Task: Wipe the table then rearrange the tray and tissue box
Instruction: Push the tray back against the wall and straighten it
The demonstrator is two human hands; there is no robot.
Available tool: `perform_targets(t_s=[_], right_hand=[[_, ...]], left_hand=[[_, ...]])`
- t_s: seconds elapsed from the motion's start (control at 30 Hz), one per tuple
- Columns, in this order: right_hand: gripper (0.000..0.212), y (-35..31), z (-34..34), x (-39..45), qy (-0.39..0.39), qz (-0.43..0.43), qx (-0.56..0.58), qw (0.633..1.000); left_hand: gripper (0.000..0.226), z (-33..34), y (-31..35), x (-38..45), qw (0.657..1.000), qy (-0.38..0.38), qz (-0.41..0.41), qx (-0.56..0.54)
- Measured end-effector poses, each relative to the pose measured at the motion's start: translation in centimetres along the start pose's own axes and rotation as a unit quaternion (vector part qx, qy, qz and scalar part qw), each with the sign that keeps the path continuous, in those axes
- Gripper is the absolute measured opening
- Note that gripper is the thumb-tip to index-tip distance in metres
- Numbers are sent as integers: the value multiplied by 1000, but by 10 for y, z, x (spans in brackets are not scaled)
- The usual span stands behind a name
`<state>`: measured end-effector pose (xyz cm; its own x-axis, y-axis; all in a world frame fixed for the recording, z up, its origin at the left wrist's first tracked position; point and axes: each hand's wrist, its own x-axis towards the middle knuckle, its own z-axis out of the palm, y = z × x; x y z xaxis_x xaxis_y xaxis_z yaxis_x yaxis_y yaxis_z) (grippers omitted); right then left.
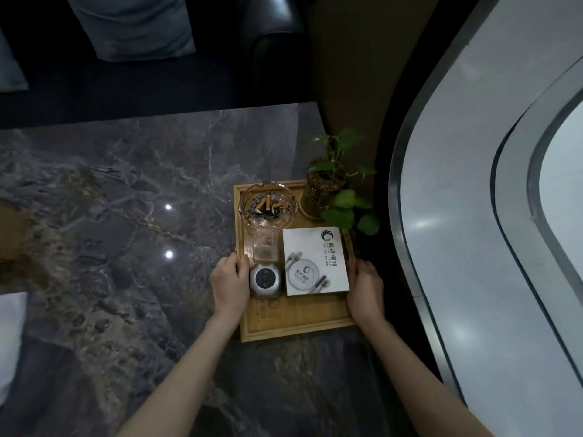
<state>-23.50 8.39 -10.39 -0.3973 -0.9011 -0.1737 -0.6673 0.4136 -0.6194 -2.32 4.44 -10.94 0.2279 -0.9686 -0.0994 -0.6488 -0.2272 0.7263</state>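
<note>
Both hands gripping tray (pixel 296 323) sides, left hand (pixel 229 287), right hand (pixel 366 290)

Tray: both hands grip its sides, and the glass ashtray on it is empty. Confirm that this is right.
Not quite. The head view shows both hands, left hand and right hand, gripping the sides of the tray, but the glass ashtray is not empty: it holds ash and cigarette butts.

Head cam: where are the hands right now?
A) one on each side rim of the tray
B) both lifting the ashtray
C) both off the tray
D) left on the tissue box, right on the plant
A: the left hand and right hand each clasp a side rim of the wooden tray.
</note>
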Motion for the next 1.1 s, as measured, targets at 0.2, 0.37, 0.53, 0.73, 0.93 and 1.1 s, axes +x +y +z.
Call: perform_targets(t_s=[0.2,0.37,0.53,0.73,0.93,1.1], right_hand=[[32,4,2,4,4,1,-1,1000],[28,3,-1,4,15,-11,-12,1000],[26,3,-1,4,35,-12,-34,999],[26,2,2,3,53,-17,-88,995],[27,4,5,3,30,-7,-83,996],[28,4,-1,3,-6,2,-54,999]], left_hand=[[29,3,0,1,1000,-4,0,15],[30,2,1,3,999,-18,-1,40],[32,-2,3,13,995,-41,-6,94],[34,-6,9,14,986,-54,-8,155],[35,-7,13,10,979,-61,-9,197],[33,-13,10,11,979,-89,16,181]])
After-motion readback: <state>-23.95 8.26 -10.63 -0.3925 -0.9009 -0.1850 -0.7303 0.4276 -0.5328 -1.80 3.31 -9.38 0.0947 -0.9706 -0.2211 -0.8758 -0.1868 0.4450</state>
